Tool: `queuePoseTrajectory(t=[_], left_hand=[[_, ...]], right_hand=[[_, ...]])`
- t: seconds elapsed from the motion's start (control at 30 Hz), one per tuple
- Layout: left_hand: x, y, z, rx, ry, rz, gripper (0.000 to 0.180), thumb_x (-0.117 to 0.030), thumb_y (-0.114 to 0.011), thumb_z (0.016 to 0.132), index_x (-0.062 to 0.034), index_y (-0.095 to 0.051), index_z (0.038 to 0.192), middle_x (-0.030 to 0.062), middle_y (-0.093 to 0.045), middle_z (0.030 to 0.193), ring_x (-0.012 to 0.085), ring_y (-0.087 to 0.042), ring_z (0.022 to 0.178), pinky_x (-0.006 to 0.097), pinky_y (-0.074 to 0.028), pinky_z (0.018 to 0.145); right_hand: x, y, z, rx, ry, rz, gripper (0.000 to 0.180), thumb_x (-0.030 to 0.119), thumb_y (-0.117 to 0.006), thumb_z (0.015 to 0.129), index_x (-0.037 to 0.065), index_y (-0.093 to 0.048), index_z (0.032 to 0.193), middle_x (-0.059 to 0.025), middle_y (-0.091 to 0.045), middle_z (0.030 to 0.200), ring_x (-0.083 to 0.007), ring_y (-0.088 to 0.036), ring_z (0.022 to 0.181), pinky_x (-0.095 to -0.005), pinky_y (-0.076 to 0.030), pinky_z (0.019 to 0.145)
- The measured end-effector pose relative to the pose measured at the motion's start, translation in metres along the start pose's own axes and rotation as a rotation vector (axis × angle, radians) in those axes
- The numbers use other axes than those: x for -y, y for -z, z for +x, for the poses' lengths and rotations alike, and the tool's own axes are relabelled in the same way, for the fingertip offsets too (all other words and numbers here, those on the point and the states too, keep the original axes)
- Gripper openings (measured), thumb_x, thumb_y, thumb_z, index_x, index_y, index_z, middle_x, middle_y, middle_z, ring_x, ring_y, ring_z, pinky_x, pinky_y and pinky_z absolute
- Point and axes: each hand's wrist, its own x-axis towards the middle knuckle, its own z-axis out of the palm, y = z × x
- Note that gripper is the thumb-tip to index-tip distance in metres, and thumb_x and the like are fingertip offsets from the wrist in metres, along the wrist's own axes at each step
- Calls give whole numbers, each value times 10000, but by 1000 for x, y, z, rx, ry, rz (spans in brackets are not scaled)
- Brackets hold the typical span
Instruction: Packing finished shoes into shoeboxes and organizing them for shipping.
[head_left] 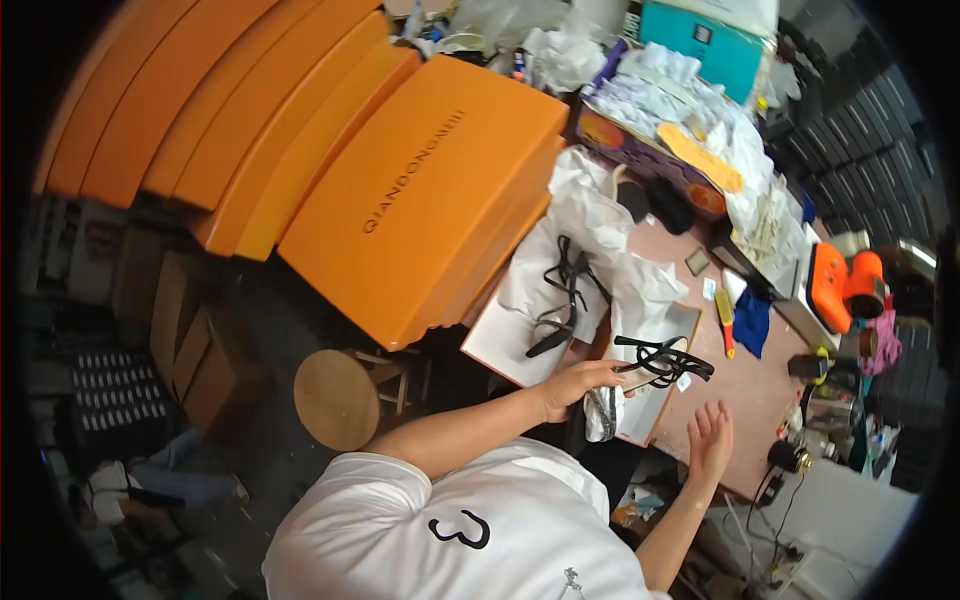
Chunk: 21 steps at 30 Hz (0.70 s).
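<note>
My left hand is closed around a black strappy sandal, its thin straps reaching away from me over an open shoe box. A pale crumpled wrapping with a dark band hangs just below the fingers; whether it belongs to the sandal I cannot tell. My right hand is held out over the pink tabletop, fingers stretched and holding nothing. Another black strappy sandal lies on white tissue paper, to the left of the box.
Orange shoe boxes are stacked at the left. Beyond the tissue stands a carton full of crumpled paper with a yellow insole. A yellow-and-red knife-like tool and blue cloth lie right. A round stool stands lower left.
</note>
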Motion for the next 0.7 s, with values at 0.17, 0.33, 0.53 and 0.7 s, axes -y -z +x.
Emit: queuePoseTrajectory(t=[0.17, 0.33, 0.53, 0.7], left_hand=[[-4, -9, 2, -113, -173, 197, 486, -202, -596, 903, -31, -454, 1334, 65, -603, 1134, 129, -570, 1044, 272, -450, 894], [0, -26, -11, -273, -251, 211, 448, -218, -621, 900, -29, -501, 1287, 53, -554, 1115, 100, -515, 993, 244, -415, 861], [-5, -13, -26, -94, 108, 41, 854, -691, -456, 868, -41, -352, 1411, 118, -468, 1361, 238, -440, 1260, 404, -295, 1078], [9, -18, -17, -84, 111, 204, 721, -633, -457, 906, -106, -391, 1394, 83, -469, 1363, 205, -420, 1277, 397, -299, 1072]], right_hand=[[-17, -134, -82, 471, 385, -526, 386, 108, -535, 921, -5, -480, 1285, -128, -535, 1234, -186, -522, 1110, -311, -435, 913], [-38, -180, -96, 370, 347, -565, 238, 196, -572, 939, 1, -545, 1071, -70, -593, 899, -125, -533, 849, -250, -429, 765], [-19, -150, -74, 610, -472, 659, 573, 532, -394, 970, 22, -584, 1146, -109, -671, 936, -216, -683, 791, -312, -582, 683], [-36, -136, -74, 649, -500, 969, 625, 547, -390, 964, 4, -559, 1220, -124, -664, 1000, -211, -682, 841, -308, -582, 731]])
